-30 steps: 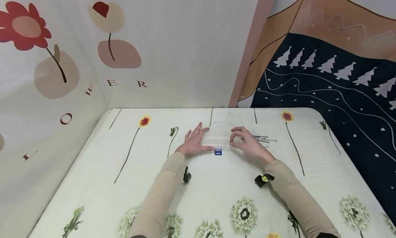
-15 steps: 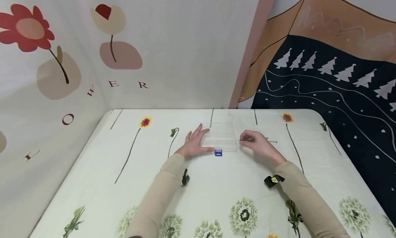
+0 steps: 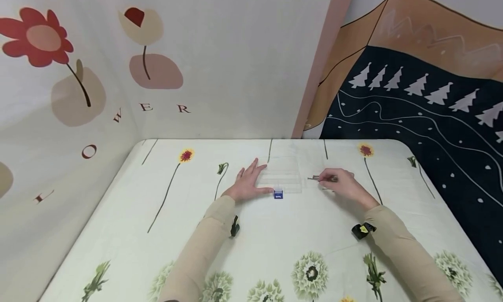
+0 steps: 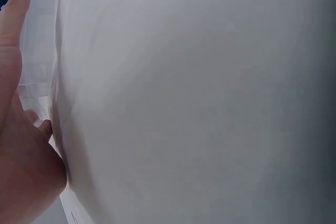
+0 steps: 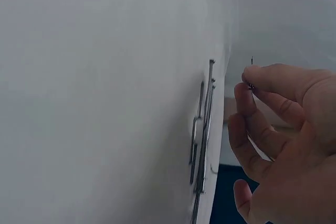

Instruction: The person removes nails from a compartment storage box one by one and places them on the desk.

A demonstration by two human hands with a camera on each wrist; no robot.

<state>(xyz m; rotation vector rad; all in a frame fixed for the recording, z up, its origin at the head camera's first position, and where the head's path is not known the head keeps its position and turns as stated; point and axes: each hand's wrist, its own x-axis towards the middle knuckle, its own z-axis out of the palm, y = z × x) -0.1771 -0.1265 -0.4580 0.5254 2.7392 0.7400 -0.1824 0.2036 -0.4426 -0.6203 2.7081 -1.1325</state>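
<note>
A clear plastic compartment box (image 3: 288,175) lies on the table, with a blue latch (image 3: 278,194) on its front edge. My left hand (image 3: 246,184) rests against the box's left side, fingers spread and thumb stretched along the front edge by the latch. My right hand (image 3: 341,182) is to the right of the box, pinching a thin nail (image 5: 252,60) between thumb and forefinger. Beside and below that hand, several long nails (image 5: 205,135) lie loosely together on the cloth; in the head view the hand partly covers them.
A white flower-printed cloth (image 3: 259,232) covers the table. Behind it hangs a pale curtain (image 3: 235,75), and a dark tree-patterned cloth (image 3: 416,110) hangs at the right. One separate nail (image 3: 327,189) lies nearer the front than the pile.
My right hand has moved right, from the box's right edge to over the nails. My left hand and the box keep their places.
</note>
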